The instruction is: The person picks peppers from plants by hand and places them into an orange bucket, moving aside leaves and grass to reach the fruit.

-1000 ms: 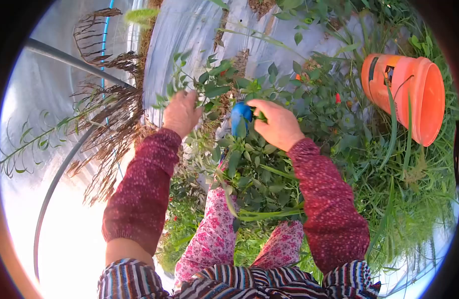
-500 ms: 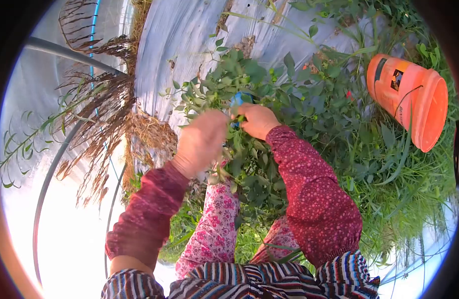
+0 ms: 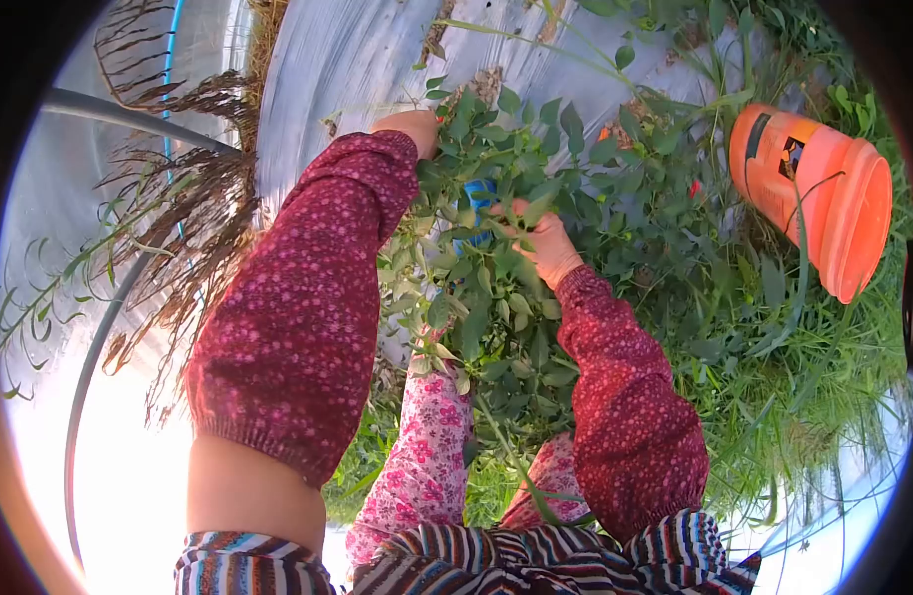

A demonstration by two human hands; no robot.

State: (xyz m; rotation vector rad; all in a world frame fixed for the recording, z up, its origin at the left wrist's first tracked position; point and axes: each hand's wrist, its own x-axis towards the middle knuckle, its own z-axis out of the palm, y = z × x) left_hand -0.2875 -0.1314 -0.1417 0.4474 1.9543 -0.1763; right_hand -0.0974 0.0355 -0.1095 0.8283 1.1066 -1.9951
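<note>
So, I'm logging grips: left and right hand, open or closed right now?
Left hand: at the leaves, fingers hidden; open or closed cannot be told.
Right hand: partly behind leaves, near a blue object; grip cannot be told.

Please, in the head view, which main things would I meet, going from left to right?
Dry plant, left hand, blue object, right hand, orange bucket.

Maroon oversleeves (image 3: 288, 307) are dotted with pale pink. White trousers (image 3: 426, 436) are patterned with pink flowers, and the shirt (image 3: 476, 557) is striped in black, white, blue and red. The bucket (image 3: 815, 203) is coloured orange and marked with black. The leafy plant (image 3: 526, 332) is tinted green.
</note>
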